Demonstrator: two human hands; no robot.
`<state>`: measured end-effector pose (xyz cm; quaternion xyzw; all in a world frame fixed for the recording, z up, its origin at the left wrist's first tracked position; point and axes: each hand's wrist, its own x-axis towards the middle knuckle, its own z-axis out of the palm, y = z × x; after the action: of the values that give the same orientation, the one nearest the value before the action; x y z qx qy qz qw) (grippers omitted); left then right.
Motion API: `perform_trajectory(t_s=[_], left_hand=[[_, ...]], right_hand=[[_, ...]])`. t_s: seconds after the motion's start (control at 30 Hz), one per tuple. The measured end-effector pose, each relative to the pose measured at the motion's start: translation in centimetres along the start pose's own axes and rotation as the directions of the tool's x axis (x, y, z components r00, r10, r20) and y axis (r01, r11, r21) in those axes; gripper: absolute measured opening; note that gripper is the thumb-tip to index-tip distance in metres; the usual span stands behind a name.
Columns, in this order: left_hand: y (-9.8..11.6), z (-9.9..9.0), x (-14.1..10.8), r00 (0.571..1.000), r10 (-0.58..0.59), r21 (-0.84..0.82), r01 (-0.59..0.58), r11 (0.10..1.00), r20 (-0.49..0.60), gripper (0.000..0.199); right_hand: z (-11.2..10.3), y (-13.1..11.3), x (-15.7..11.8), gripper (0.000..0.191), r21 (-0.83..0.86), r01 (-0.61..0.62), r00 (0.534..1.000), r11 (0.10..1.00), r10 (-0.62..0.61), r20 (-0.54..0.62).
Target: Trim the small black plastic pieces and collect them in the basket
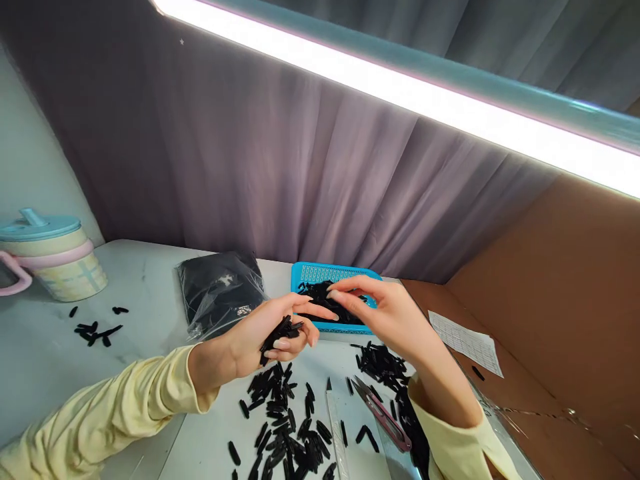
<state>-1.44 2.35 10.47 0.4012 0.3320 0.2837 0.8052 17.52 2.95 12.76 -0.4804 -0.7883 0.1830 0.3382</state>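
1. Left hand [260,337]: fingers curled shut around a bundle of black strips [278,333], index finger stretched out toward the other hand. Bundle ends poking out past the thumb side.
2. Right hand [387,313]: fingertips drawn together just beside the left index tip, over the blue basket [327,273]. Can't tell whether pinching a strip or bare; nothing clearly visible between the tips.
3. More black strips heaped in the basket, right behind both sets of fingertips.
4. Below the left fingers: loose pile of strips [287,427] scattered on the white table [150,293]. Second pile [383,363] under the right wrist.
5. Red-handled snips [383,413] and a thin blade tool [335,427] lying below the hands, between the two piles, untouched.
6. Clear bag of black parts [217,290] beyond the left fingers; small strip cluster [95,330] and lidded cup [53,257] far out to the left.
7. Risk: bundle held loosely, ends fanned out. Likely to shed strips into the pile below if grip relaxes during a hand-off.
8. Risk: right sleeve [453,443] close over the second pile and the snips. Could drag strips off toward the cardboard box [550,347], or snag on the points.
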Motion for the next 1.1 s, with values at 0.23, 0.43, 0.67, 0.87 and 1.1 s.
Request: perform_trajectory(t_s=[0.23,0.43,0.67,0.87,1.1], left_hand=[[-0.6,0.7,0.2,0.988,-0.029,0.099,0.014,0.995,0.154,0.043],[-2.1,0.6,0.2,0.944,-0.221,0.146,0.19,0.971,0.245,0.052],[-7.0,-1.1,0.8,0.892,-0.311,0.18,0.264,0.948,0.327,0.066],[-10.1,-2.3,1.4,0.927,-0.242,0.123,0.215,0.969,0.287,0.047],[-11.2,-3.0,1.9,0.963,-0.107,0.074,0.091,0.993,0.246,0.04]], right_hand=[[1.9,-3.1,-2.2,0.022,-0.027,0.371,0.923,0.928,-0.366,0.12],[3.6,-2.0,-3.8,0.019,-0.005,0.391,0.909,0.921,-0.385,0.163],[6.6,0.1,-8.3,0.015,0.087,0.231,0.967,0.969,-0.238,0.092],[8.0,2.0,-10.9,0.013,0.211,0.126,0.991,0.969,-0.115,-0.062],[9.2,4.3,-12.7,0.024,0.073,0.269,0.911,0.96,-0.229,-0.343]])
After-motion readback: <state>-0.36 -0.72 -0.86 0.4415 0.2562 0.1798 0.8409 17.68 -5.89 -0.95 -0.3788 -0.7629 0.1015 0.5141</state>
